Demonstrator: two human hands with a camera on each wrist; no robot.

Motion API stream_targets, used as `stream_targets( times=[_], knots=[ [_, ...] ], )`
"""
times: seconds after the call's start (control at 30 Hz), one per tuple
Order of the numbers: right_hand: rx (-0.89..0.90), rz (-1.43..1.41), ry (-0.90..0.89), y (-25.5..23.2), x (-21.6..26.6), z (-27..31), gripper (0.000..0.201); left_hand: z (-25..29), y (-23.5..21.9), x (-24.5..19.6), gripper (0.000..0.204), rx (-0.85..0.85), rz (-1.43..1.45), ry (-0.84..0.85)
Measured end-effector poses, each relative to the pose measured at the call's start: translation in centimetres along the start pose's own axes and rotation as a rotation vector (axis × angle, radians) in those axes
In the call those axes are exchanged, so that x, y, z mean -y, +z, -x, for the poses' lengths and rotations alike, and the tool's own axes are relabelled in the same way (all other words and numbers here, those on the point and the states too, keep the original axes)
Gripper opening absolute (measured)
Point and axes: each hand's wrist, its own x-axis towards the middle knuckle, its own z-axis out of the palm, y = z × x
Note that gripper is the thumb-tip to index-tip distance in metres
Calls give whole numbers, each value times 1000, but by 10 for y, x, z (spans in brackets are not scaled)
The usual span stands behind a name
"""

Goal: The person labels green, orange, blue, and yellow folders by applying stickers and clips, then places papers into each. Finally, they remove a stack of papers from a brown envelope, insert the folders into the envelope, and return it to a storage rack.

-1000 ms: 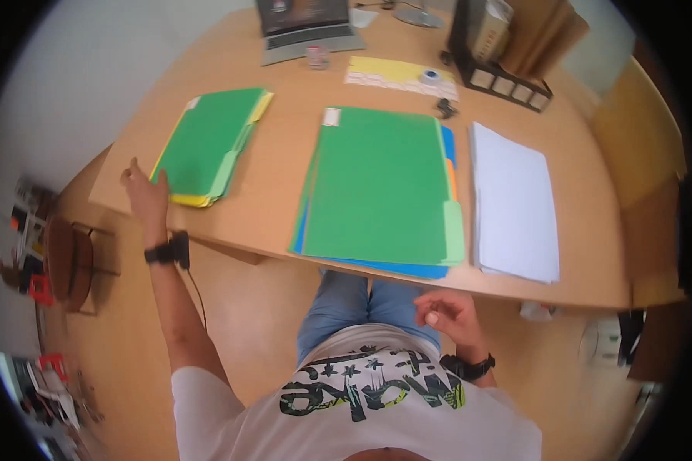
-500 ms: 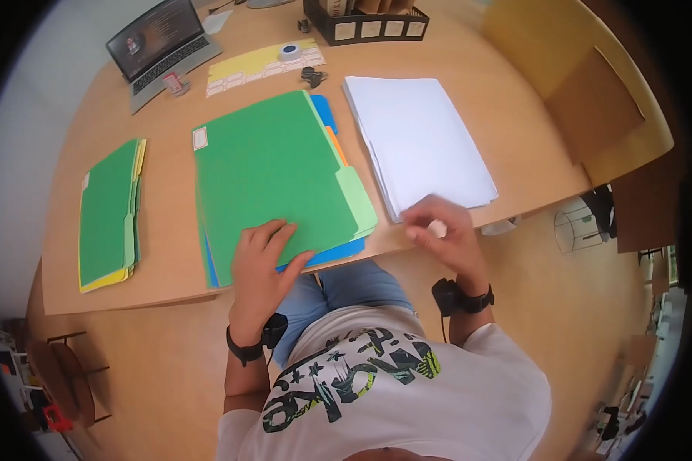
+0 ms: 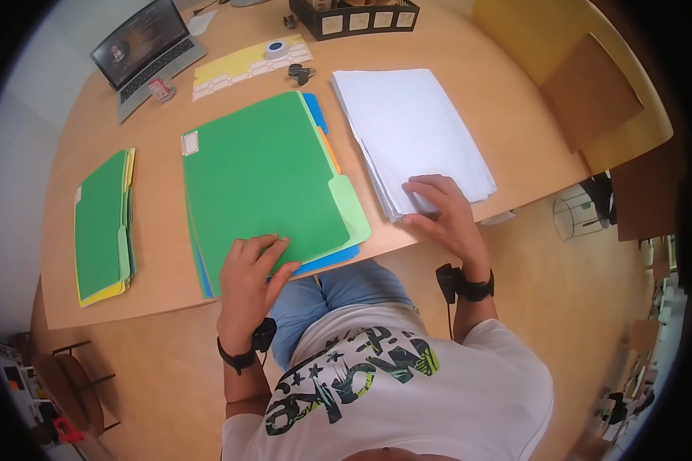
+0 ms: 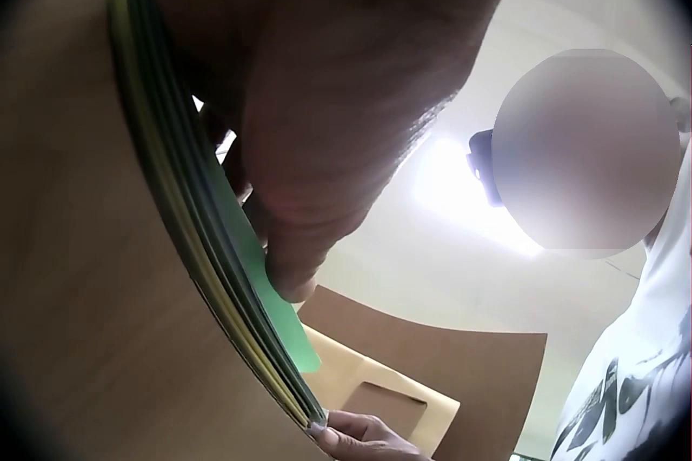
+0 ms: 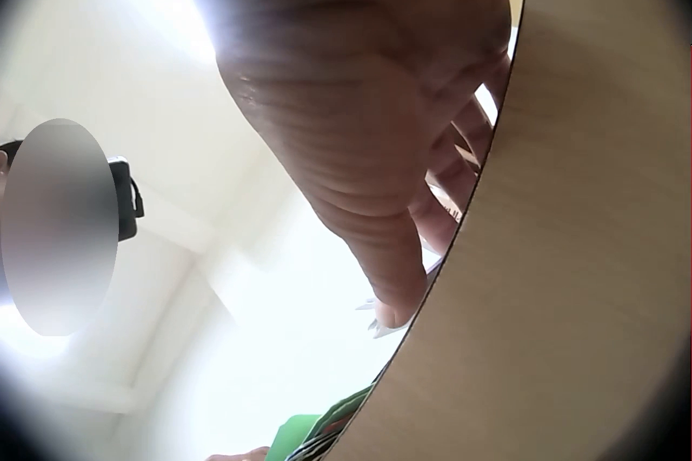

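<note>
My left hand (image 3: pixel 247 280) lies on the near end of the big folder stack (image 3: pixel 265 173), fingers relaxed on the top green cover and gripping nothing. My right hand (image 3: pixel 447 219) rests at the near end of the paper (image 3: pixel 415 131), fingers loosely bent over the top sheet, thumb by the near left corner; I see no firm grip.

Beyond the folders, the clips (image 3: pixel 301 74) and the label sheet (image 3: pixel 231 67), with a tape roll (image 3: pixel 276 51) on it, crowd the far side. Further back stand the laptop (image 3: pixel 142 46), a little box (image 3: pixel 161 90) beside it, and the black tray (image 3: pixel 369 21). The yellow panel (image 3: pixel 546 46) stands along the right.

The table (image 3: pixel 515 77) ends just under my hands; the big stack reaches its near edge. Only a narrow strip of wood parts stack and paper at the near end. There's more room left of the stack, before the small folder pile (image 3: pixel 100 227), and right of the paper.

I count two folder piles, one paper pile, one roll, one laptop and four labels on the tray's front; the clips overlap too much to count.
</note>
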Motion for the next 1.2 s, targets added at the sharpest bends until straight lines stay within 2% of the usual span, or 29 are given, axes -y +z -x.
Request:
stream_targets(
  times=[0.13,0.2,0.3,0.43,0.5,0.6,0.63,0.7,0.73,0.8,0.87,0.97,1.0,1.07,1.13,1.17,1.2],
  knots=[
    [22,-177,116,-4,7,-2,34,3,4,5,25,-44,-34,16],
    [-33,-126,81,2,-2,0,28,6,9,10,26,-88,-102,22],
    [-88,-40,53,7,-5,1,24,9,13,9,28,-110,-37,57],
    [-145,44,-13,11,-7,-1,19,6,8,0,27,-114,-11,-7],
    [-200,-5,79,16,-11,3,15,6,6,2,26,-77,-42,-14],
    [-303,-135,238,19,-23,8,14,9,9,8,24,-228,-49,34],
    [-340,-188,295,19,-26,10,16,11,11,9,21,-328,-34,2],
    [-564,-452,335,21,-27,8,21,16,14,10,15,-526,-4,-66],
    [-675,-586,350,22,-24,4,24,20,12,8,16,-573,61,-158],
    [-788,-720,317,18,-19,-2,30,29,6,4,20,-668,188,-346],
    [-879,-858,313,15,-18,-7,32,33,4,9,19,-828,257,-423],
    [-825,-791,172,6,16,-18,29,35,-14,8,18,-991,440,-568],
    [-716,-628,87,5,33,-22,29,33,-19,7,18,-1024,458,-602],
    [-502,-310,-87,7,71,-29,32,33,-28,11,21,-1118,610,-574],
    [-221,9,-312,18,105,-37,44,32,-30,15,23,-1228,941,-470],
    [-153,33,-379,32,120,-40,47,31,-30,16,25,-1272,1111,-406],
    [-85,61,-444,47,132,-42,50,28,-30,15,24,-1278,1101,-414]
  ],
)
